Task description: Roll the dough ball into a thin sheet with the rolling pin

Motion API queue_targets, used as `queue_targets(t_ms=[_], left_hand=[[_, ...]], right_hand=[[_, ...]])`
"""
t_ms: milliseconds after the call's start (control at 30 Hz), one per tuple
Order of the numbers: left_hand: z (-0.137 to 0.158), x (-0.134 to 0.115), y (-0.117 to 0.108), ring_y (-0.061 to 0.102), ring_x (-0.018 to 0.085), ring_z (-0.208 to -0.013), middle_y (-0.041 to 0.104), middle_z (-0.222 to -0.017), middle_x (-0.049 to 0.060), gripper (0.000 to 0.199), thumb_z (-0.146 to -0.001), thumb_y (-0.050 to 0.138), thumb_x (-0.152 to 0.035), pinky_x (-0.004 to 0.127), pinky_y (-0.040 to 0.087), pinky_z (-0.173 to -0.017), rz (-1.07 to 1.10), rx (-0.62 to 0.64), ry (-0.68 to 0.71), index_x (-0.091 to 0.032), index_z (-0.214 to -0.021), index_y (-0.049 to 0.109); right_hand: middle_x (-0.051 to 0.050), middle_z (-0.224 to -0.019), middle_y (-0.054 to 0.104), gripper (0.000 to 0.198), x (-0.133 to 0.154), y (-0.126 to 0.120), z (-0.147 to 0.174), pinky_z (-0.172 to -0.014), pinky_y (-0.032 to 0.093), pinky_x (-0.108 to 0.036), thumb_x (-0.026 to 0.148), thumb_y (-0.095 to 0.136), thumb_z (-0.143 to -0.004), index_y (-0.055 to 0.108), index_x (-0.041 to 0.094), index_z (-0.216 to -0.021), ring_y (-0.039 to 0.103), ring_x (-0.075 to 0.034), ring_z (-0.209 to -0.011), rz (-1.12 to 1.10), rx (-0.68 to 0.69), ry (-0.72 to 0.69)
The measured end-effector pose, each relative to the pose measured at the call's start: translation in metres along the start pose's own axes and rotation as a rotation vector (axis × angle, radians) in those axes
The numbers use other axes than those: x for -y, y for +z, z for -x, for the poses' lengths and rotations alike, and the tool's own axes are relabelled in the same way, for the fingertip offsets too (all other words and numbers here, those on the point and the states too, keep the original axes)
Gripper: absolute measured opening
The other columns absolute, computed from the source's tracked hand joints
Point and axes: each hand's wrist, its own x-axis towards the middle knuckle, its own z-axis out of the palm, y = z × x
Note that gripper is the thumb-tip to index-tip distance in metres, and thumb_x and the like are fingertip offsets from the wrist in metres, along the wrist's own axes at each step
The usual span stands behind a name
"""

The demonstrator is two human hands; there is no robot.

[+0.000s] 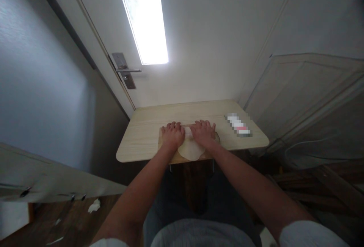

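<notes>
Table (142, 135), one, pale wood-grained top, rounded corners; from my remote post I placed every other item by it. Flat sheet (191, 150), one, cream-coloured, rounded at its lower edge; it lay at the near middle of the table, upon a thin tan board (160, 139), its near end reaching the table's near edge. Left hand (173, 135), bare, palm down, on the table's near middle, over the board and at the left side of the sheet; fingers pointed toward the table's far side. Right hand (204, 133), bare, palm down, at the sheet's right side, fingers slightly spread. A narrow brown strip (188, 125) showed between the two hands; I could not tell whether it was a rod or the board's far edge, nor whether either hand gripped anything beneath its palm. Small dark loop (217, 137), one, on the table just beside the right hand. Oblong item (239, 125), one, pixelated, at the table's right end, apart from both hands. Door (196, 65), pale, beyond the table's far edge, with metal handle (132, 70) and bright glass panel (145, 19). Crumpled white piece (94, 205), one, on the floor left of the table.
</notes>
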Motion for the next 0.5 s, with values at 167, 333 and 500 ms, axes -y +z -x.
queue_targets(t_ms=[167,333,500], left_hand=[[-0.012,0.002,-0.001,0.049,0.032,-0.123,0.058,-0.136,0.013,0.047,-0.1,0.027,-0.044,0.055,0.033,-0.105,0.003,0.055,0.01,-0.023,-0.128,0.059],[-0.025,0.005,0.001,0.048,0.033,-0.124,0.058,-0.135,0.013,0.048,-0.099,0.027,-0.045,0.057,0.032,-0.105,0.0,0.129,0.013,-0.025,-0.13,0.058],[-0.033,0.007,0.006,0.046,0.035,-0.125,0.056,-0.137,0.014,0.049,-0.098,0.026,-0.045,0.061,0.032,-0.103,-0.008,0.17,0.02,-0.025,-0.131,0.057]], right_hand=[[-0.016,-0.137,0.057,0.056,-0.001,0.002,-0.013,-0.108,0.023,-0.059,0.057,0.028,-0.099,0.057,0.023,-0.133,0.044,-0.033,-0.127,0.006,0.019,-0.019],[-0.015,-0.135,0.059,0.059,-0.003,0.007,-0.024,-0.107,0.025,-0.061,0.062,0.028,-0.097,0.059,0.025,-0.131,0.045,-0.035,-0.126,0.008,0.052,-0.007],[-0.014,-0.141,0.054,0.066,-0.004,0.015,-0.039,-0.108,0.022,-0.065,0.066,0.027,-0.095,0.057,0.023,-0.135,0.041,-0.037,-0.131,-0.014,0.134,0.039]])
